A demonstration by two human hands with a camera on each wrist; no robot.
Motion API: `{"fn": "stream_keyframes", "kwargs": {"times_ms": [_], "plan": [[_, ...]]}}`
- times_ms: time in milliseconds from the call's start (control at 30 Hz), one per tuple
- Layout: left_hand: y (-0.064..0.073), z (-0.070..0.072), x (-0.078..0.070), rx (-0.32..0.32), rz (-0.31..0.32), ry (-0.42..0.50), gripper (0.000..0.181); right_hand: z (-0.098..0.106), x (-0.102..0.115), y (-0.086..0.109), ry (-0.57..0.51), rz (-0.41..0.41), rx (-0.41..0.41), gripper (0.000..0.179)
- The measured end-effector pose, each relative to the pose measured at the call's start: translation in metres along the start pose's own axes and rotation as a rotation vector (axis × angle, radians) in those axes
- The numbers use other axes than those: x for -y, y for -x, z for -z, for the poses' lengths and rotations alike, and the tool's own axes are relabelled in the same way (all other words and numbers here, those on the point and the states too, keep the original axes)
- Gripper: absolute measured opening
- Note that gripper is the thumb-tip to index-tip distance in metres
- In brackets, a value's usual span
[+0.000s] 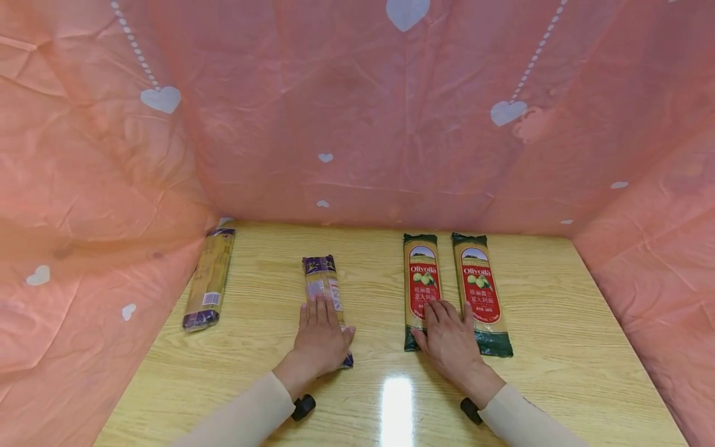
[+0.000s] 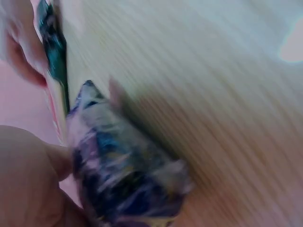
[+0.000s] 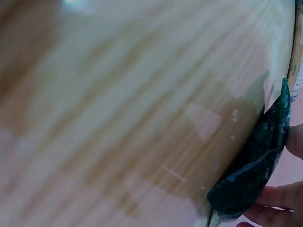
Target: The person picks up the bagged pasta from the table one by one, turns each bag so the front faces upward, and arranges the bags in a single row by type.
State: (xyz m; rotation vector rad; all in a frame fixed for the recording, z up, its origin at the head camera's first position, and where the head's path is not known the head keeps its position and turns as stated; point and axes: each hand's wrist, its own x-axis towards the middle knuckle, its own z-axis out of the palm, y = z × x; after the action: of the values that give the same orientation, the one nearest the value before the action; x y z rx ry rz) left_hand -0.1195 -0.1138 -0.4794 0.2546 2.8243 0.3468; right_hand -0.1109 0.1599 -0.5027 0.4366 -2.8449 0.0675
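Observation:
My left hand (image 1: 321, 340) lies over a purple-ended pasta pack (image 1: 321, 282), its fingers extended along the wrapper and its thumb out to the right side. In the left wrist view the crinkled end of that pasta pack (image 2: 125, 165) shows beside the thumb. Across the lower part of a green-and-red spaghetti pack (image 1: 422, 273) rests my right hand (image 1: 454, 347), fingers spread and thumb near the green end. Its little finger reaches the edge of a second, matching spaghetti pack (image 1: 481, 288). A dark green wrapper end (image 3: 251, 161) is close to the fingers in the right wrist view.
Another purple-ended pasta pack (image 1: 212, 279) lies at the far left of the wooden table (image 1: 268, 248), barcode up. Pink cloth (image 1: 357, 124) with pale hearts hangs behind and on both sides. Light reflects off the table's front part.

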Motion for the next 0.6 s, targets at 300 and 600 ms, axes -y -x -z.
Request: {"fn": "stream_keyframes", "kwargs": {"times_ms": [300, 600], "plan": [[0.015, 0.002, -0.021, 0.030, -0.100, -0.172, 0.075, -0.001, 0.000, 0.000, 0.014, -0.001, 0.001, 0.060], [-0.002, 0.010, 0.014, -0.276, -0.321, -0.272, 0.038, -0.002, 0.006, 0.001, 0.058, 0.010, -0.021, 0.058]]}}
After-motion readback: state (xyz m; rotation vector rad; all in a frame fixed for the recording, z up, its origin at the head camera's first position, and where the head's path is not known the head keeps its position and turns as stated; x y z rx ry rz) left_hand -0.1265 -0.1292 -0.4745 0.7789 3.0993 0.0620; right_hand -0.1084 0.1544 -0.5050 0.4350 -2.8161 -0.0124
